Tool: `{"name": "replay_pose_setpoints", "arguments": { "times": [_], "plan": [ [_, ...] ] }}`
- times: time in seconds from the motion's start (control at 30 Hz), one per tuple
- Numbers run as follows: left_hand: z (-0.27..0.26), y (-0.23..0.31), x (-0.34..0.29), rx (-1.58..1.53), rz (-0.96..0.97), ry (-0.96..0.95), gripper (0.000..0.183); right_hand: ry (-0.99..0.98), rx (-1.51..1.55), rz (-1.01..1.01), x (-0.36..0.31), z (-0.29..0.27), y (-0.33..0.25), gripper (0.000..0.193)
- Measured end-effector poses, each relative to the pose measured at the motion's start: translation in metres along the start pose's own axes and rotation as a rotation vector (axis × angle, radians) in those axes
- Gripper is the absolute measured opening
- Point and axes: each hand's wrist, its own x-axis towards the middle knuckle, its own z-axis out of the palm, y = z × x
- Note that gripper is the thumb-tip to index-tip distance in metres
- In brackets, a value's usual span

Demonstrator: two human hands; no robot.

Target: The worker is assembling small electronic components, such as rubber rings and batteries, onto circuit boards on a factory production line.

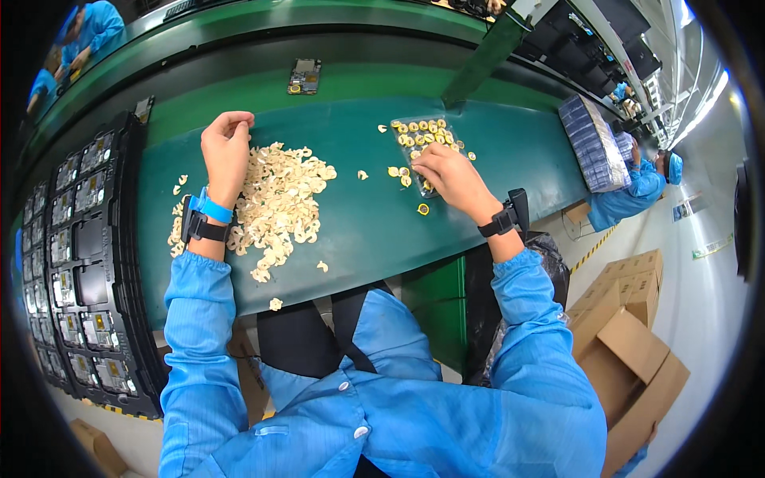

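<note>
**Blue sleeves over a green bench, one hand at the heap, one at the small tray**

Nearest the camera are the person's own blue sleeves, rising from the lower edge toward a green work surface. The left hand hovers at the far edge of a loose pile of pale cream ring-shaped pieces; its fingers are curled in narrowly, and whether a piece sits between them cannot be told. The right hand lies well apart to the right, fingers pressed down on the near end of a small clear tray partly filled with yellow rings. The tray's long axis runs away from the person, tilted slightly to the left, so the right hand is plainly the nearer one to it, while the pile lies under and just right of the left wrist. A few stray rings lie between pile and tray. Black trays of circuit parts stand at the left, cardboard boxes at the lower right
</note>
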Motion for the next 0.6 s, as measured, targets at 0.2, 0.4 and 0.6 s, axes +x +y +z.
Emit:
{"name": "replay_pose_setpoints", "arguments": {
  "times": [0.2,0.4,0.6],
  "plan": [
    [0.002,0.027,-0.005,-0.161,0.035,-0.141,0.015,0.308,0.180,0.030,0.041,0.012,-0.019,0.014],
    [0.014,0.057,-0.025,-0.355,-0.089,-0.429,0.022,0.139,0.842,0.153,0.132,0.043,-0.084,0.019],
    [0.013,0.055,-0.024,-0.442,-0.073,-0.287,0.018,0.106,0.992,0.077,0.170,0.069,-0.113,0.017]
  ]
}}
